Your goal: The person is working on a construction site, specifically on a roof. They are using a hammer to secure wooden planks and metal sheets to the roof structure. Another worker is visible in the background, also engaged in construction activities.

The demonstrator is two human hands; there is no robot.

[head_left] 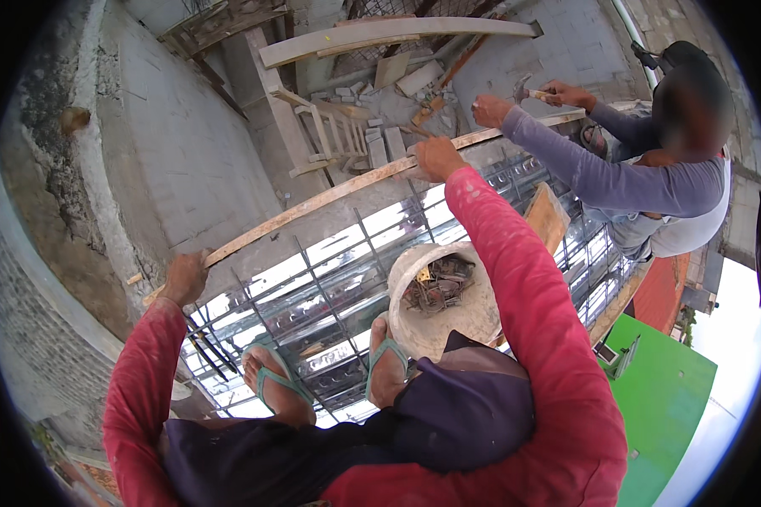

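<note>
Over steel mesh (320, 285), arms (520, 249) spread wide, left grip (186, 277) and right grip (438, 159) clamp a wooden strip (313, 205).

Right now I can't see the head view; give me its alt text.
The person's left hand and right hand hold a long wooden strip beyond a metal bar grid. To the right, a co-worker holds a hammer near the strip. Below, a pale bucket of dark pieces stands beside sandalled feet.
</note>
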